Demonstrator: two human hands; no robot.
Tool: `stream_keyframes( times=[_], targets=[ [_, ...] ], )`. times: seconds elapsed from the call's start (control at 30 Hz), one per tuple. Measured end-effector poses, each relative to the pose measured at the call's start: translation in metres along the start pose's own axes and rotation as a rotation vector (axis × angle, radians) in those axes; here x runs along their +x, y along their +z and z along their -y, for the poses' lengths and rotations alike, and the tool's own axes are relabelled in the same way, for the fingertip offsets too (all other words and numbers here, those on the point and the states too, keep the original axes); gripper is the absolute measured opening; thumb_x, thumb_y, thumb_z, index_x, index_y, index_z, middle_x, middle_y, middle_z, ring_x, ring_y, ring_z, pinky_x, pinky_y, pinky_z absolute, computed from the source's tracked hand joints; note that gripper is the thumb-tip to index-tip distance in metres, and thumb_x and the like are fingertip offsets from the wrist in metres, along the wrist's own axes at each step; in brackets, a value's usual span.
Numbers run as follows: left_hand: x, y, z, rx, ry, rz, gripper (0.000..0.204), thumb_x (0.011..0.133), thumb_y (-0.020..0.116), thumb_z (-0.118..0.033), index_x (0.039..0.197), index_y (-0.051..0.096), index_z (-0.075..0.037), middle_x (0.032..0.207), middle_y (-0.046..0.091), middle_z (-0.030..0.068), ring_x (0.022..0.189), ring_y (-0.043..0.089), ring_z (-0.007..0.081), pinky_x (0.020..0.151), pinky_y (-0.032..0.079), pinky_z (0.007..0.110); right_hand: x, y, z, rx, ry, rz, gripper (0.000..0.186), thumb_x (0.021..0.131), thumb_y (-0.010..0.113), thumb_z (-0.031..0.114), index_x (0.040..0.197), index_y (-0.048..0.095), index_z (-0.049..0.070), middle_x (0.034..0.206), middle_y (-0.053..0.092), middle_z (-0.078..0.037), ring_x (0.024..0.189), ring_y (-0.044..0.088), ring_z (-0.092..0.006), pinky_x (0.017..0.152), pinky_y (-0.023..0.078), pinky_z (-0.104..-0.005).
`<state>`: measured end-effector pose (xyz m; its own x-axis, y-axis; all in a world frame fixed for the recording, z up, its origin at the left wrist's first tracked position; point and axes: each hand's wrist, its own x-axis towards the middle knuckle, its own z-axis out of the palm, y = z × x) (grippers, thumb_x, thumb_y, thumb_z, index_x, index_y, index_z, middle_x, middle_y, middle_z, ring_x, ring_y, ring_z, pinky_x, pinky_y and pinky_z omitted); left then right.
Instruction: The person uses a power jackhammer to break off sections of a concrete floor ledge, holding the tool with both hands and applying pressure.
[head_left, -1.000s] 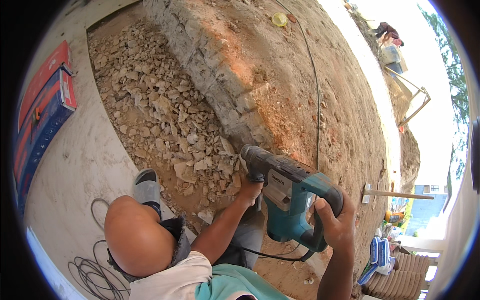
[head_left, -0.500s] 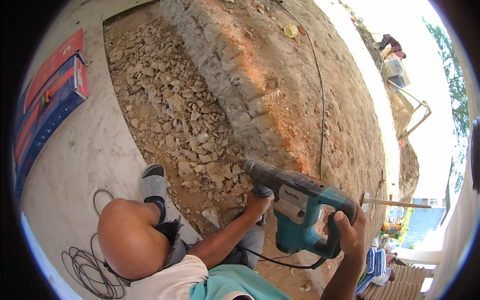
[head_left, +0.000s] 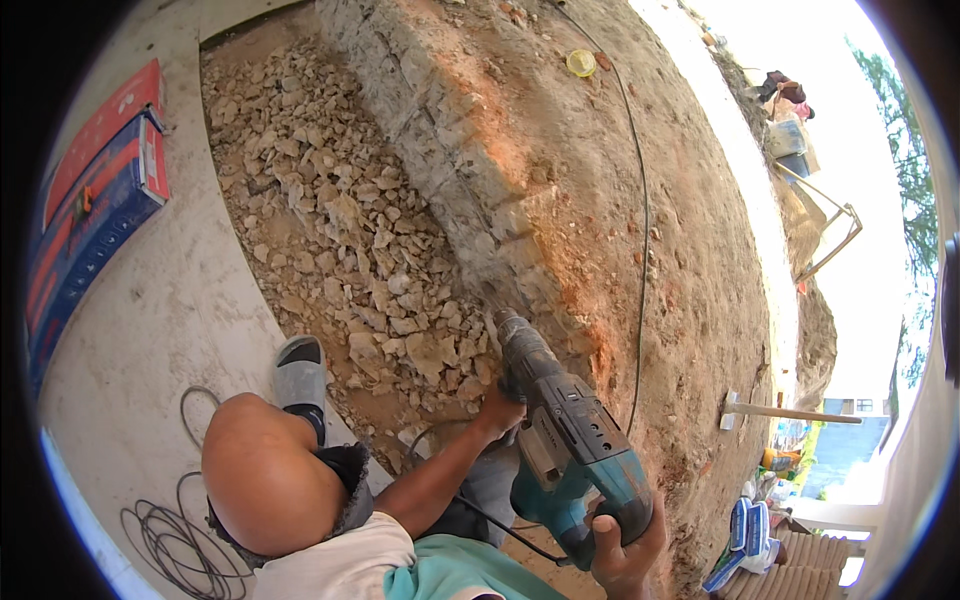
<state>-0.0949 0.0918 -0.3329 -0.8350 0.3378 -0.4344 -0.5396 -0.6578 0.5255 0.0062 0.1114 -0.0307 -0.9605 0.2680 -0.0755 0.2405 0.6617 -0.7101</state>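
A teal and black rotary hammer (head_left: 572, 432) slants across the lower middle, its nose pointing up and left. Its front end is at the foot of the broken concrete edge (head_left: 470, 215); I cannot make out the bit clearly. My left hand (head_left: 498, 410) is wrapped round the side handle close behind the nose. At the tool's back end, my right hand (head_left: 628, 560) closes on the rear handle, with the thumb on the near side. Left of the nose lies a bed of broken rubble (head_left: 370, 250).
A blue and red box (head_left: 95, 220) lies on the pale floor (head_left: 170, 290) at left, above a coiled black cable (head_left: 180, 550). Another cable (head_left: 646, 220) crosses the dirt slope. A long-handled hammer (head_left: 790, 411) is at right. A person (head_left: 785, 90) bends at far right.
The rotary hammer has swung, its back end moving left and toward me, so more of its top shows. Its nose has shifted slightly right and away. Both hands moved with it.
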Motion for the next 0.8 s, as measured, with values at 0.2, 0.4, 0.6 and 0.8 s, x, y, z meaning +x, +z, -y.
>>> stream_keyframes(
  times=[0.2,0.4,0.6,0.8],
  targets=[
    [-0.002,-0.001,-0.008,0.026,0.085,0.033,0.018,0.083,0.068,-0.002,0.101,0.066,0.0,0.088,0.068,0.007,0.073,0.062,0.016,0.063,0.049,0.034,0.002,-0.008,-0.019,-0.14,-0.06,0.017,0.052,0.082,0.077,0.036,0.102,0.052,-0.004,0.073,0.062,-0.007,0.067,0.058,-0.0118,0.063,0.047,-0.026],
    [0.001,0.011,-0.036,-0.126,-0.066,0.003,0.026,0.082,0.073,-0.005,0.107,0.066,-0.002,0.102,0.069,0.0059,0.091,0.062,0.0156,0.078,0.049,0.033,0.033,-0.005,-0.017,-0.03,-0.058,-0.006,0.048,0.079,0.081,0.032,0.099,0.054,-0.003,0.069,0.063,-0.005,0.061,0.058,-0.0116,0.056,0.048,-0.0267],
    [0.015,0.012,-0.023,-0.105,-0.008,-0.061,0.021,0.08,0.073,-0.005,0.101,0.067,-0.004,0.095,0.068,0.0066,0.081,0.063,0.0166,0.071,0.05,0.033,0.054,-0.011,-0.014,0.0,-0.013,0.025,0.046,0.082,0.079,0.031,0.1,0.054,-0.003,0.07,0.062,-0.004,0.062,0.058,-0.0117,0.059,0.046,-0.0241],
    [0.037,0.02,-0.029,0.092,-0.093,-0.157,0.007,0.079,0.067,-0.001,0.081,0.061,-0.006,0.07,0.06,0.0043,0.056,0.056,0.0144,0.049,0.043,0.032,0.104,-0.024,0.017,0.15,0.142,0.017,0.042,0.088,0.072,0.03,0.107,0.055,-0.004,0.08,0.062,-0.004,0.069,0.058,-0.0107,0.064,0.046,-0.0244]
  ],
)
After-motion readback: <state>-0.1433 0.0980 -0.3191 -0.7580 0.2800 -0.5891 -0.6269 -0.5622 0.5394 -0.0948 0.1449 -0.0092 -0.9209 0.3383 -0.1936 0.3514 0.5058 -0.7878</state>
